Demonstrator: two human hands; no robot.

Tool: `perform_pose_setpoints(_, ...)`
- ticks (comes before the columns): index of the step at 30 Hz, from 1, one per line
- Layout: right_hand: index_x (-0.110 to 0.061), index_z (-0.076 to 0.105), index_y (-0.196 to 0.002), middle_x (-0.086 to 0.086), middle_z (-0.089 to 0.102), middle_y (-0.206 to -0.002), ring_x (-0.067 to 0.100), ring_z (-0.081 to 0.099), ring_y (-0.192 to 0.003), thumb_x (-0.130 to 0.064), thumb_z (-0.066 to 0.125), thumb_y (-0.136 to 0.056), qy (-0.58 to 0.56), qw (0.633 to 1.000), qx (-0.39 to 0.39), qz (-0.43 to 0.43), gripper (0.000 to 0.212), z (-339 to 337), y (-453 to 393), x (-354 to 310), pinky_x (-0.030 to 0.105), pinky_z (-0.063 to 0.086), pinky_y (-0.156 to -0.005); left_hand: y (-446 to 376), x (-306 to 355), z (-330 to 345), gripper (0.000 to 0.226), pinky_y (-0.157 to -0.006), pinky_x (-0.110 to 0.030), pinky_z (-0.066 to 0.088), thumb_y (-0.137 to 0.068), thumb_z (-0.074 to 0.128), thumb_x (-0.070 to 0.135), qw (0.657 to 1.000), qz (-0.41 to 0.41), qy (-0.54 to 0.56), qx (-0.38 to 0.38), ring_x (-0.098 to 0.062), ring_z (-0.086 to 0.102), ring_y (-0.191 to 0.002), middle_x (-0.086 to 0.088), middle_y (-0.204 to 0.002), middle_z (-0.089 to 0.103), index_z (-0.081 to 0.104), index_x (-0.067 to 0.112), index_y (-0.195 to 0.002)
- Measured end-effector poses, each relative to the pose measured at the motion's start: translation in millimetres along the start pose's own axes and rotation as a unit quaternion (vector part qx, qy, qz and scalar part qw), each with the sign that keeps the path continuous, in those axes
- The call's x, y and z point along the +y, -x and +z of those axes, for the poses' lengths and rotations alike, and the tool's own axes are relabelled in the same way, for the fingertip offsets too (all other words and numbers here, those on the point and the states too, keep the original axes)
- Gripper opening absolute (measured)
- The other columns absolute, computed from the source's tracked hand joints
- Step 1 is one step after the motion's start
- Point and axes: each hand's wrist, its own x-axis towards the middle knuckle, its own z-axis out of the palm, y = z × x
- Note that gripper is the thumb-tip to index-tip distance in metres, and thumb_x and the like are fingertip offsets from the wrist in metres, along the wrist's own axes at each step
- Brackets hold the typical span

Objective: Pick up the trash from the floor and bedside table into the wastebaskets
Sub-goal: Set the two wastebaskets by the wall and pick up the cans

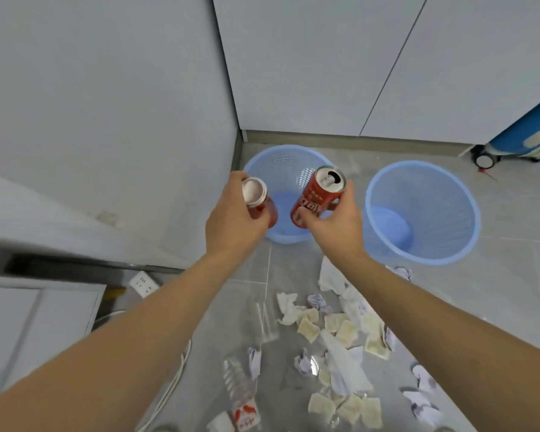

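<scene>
Two red cans held over the left wastebasket.

Nearest me, floor litter: a clear plastic bottle (239,391), crumpled tissues (340,363), small beige packets (345,333). Further out, my left hand (231,219) grips a red can (258,199), silver end toward me, long axis tilted down and away. My right hand (334,222) grips a second red can (320,194), opened top facing up, axis leaning left. Both hang above the left blue mesh wastebasket (281,157); the right wastebasket (424,213) stands just beside it.
</scene>
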Motion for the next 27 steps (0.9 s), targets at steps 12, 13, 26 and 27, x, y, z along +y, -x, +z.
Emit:
perform_pose_setpoints(12,-0.021,0.044,-0.103,-0.002,0.051,-0.09,0.033,0.05,-0.111,-0.026,0.074,-0.065,0.331,0.942,-0.04,-0.041,0.048,25.3,-72.7,75.4,0.039,0.026,-0.08,-49.3,-46.2,78.4,0.047,-0.083,-0.042,0.045,-0.077,0.072,0.036,0.988,0.045,-0.136,-0.061,-0.036,0.06,-0.1,-0.008,-0.1,0.066,0.047,0.02,-0.114)
perform_pose_setpoints(13,-0.021,0.045,-0.099,-0.002,0.052,-0.091,0.032,0.048,-0.111,-0.029,0.073,-0.067,0.352,0.933,-0.046,-0.061,0.043,27.2,-73.6,81.2,0.039,0.025,-0.079,-50.6,-50.2,84.4,0.047,-0.086,-0.042,0.039,-0.076,0.072,0.035,0.983,0.044,-0.165,-0.067,-0.036,0.058,-0.104,-0.01,-0.099,0.066,0.047,0.02,-0.113)
perform_pose_setpoints(26,-0.018,0.061,-0.109,0.003,0.057,-0.115,0.028,0.051,-0.111,-0.036,0.059,-0.076,0.376,0.91,0.026,-0.174,0.038,20.9,-42.0,87.8,0.043,0.036,-0.083,-32.7,-51.4,92.1,0.051,-0.096,-0.044,0.037,-0.076,0.068,0.031,0.956,0.138,-0.256,-0.033,-0.035,0.05,-0.123,-0.01,-0.123,0.062,0.062,0.014,-0.124)
perform_pose_setpoints(27,-0.017,0.061,-0.105,0.004,0.056,-0.112,0.028,0.051,-0.109,-0.034,0.057,-0.076,0.362,0.914,0.034,-0.179,0.034,14.1,-29.6,83.8,0.042,0.037,-0.08,-23.2,-44.7,87.2,0.048,-0.091,-0.044,0.039,-0.077,0.068,0.029,0.959,0.146,-0.241,-0.029,-0.035,0.05,-0.121,-0.01,-0.121,0.062,0.062,0.014,-0.122)
